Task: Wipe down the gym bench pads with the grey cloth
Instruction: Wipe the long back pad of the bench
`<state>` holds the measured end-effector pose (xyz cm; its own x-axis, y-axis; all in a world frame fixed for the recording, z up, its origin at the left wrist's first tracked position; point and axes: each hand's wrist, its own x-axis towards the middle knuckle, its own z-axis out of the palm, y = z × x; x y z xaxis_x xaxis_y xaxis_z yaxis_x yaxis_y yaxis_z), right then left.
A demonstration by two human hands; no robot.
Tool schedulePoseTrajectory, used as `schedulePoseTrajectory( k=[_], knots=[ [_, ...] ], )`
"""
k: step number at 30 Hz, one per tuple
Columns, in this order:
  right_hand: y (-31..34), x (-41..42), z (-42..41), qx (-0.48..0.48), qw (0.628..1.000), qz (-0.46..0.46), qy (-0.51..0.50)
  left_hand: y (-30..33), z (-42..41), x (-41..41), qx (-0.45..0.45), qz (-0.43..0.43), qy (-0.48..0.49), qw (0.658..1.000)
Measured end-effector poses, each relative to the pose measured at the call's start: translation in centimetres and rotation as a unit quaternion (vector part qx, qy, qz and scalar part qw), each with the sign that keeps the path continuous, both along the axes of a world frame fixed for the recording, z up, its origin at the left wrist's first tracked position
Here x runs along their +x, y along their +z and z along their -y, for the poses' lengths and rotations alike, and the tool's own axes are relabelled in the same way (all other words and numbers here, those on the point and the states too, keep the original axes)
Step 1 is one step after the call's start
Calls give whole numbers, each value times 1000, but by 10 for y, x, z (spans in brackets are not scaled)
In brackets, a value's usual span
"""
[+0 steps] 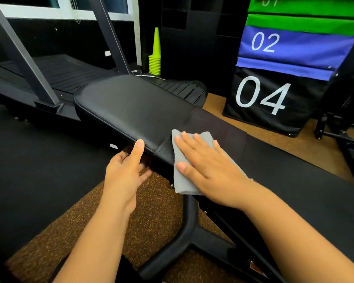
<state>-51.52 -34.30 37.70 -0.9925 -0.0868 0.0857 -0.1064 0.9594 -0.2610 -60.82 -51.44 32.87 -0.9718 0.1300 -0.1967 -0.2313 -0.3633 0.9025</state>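
Note:
A black padded gym bench runs from the upper middle to the lower right. Its seat pad [131, 103] lies at the far end and the long back pad [284, 170] reaches toward me. The grey cloth [181, 180] lies over the near edge of the bench at the seam between the two pads. My right hand [208, 168] presses flat on the cloth, fingers spread. My left hand [125, 172] grips the near edge of the seat pad, thumb on top and fingers curled under it.
The bench's black steel frame [188, 237] stands on brown speckled rubber floor below. A black treadmill [55, 78] stands behind on the left. Stacked lime cones [155, 56] and numbered soft plyo boxes [274, 94] stand at the back.

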Motion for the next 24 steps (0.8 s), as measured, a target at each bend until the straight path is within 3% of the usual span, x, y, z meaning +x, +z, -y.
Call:
schedulePoseTrajectory(
  k=[6, 11, 19, 24],
  knots=[
    [7, -56, -43, -49, 995, 40, -74, 4, 0, 2, -3, -3, -4, 1000],
    [10, -78, -54, -11, 990, 44, -132, 7, 1, 4, -8, 3, -4, 1000],
    [7, -32, -9, 1, 1000, 14, 8, 3, 5, 1, -10, 9, 2, 1000],
    [10, -77, -45, -9, 993, 18, -114, 10, 5, 7, -12, 6, -1, 1000]
  ],
)
